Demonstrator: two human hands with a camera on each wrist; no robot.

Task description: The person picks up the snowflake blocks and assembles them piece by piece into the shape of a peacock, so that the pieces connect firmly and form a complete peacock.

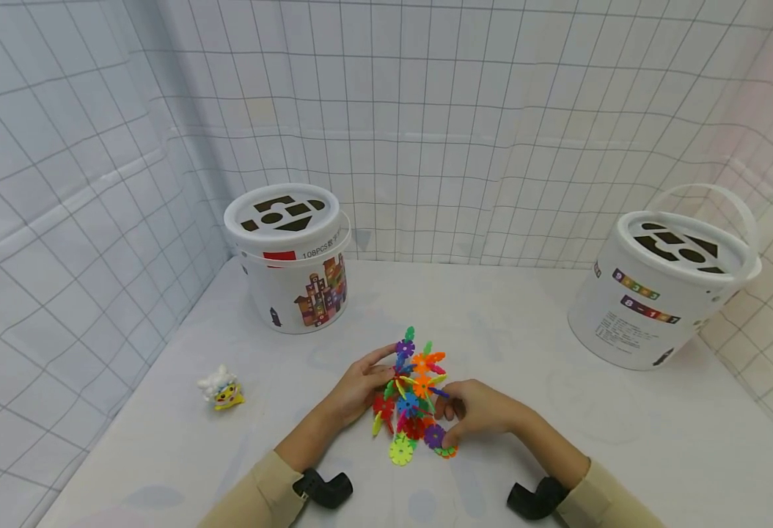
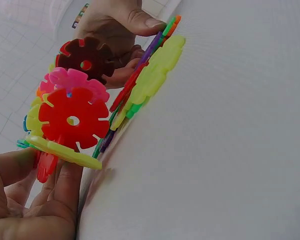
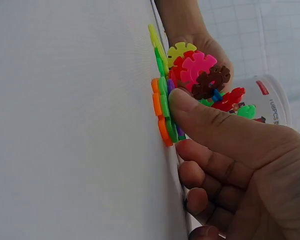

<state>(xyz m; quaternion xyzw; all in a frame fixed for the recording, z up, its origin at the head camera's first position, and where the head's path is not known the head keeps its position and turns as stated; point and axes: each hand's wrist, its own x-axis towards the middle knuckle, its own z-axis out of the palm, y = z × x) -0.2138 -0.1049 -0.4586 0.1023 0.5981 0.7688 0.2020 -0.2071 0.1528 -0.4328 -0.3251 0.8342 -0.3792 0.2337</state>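
A cluster of interlocking plastic snowflake discs [image 1: 408, 405], in many bright colors, is on the white table between the hands. My left hand [image 1: 360, 387] grips its left side; in the left wrist view, thumb and fingers close about a red disc [image 2: 75, 119] and a yellow one set across it. At the lower right edge, my right hand [image 1: 482, 411] pinches low-lying discs, its thumb on a purple disc [image 1: 435, 436]. Beside that, green and orange discs [image 3: 162, 112] show edge-on in the right wrist view. A yellow-green disc [image 1: 401, 449] lies at the cluster's front.
A white lidded bucket [image 1: 287, 293] with shape cutouts stands at the back left. Another white bucket [image 1: 631, 323], its handle raised, stands at the right. A small white and yellow figurine [image 1: 223, 389] is at the left. Gridded cloth walls [image 1: 426, 132] surround the table [image 1: 518, 308].
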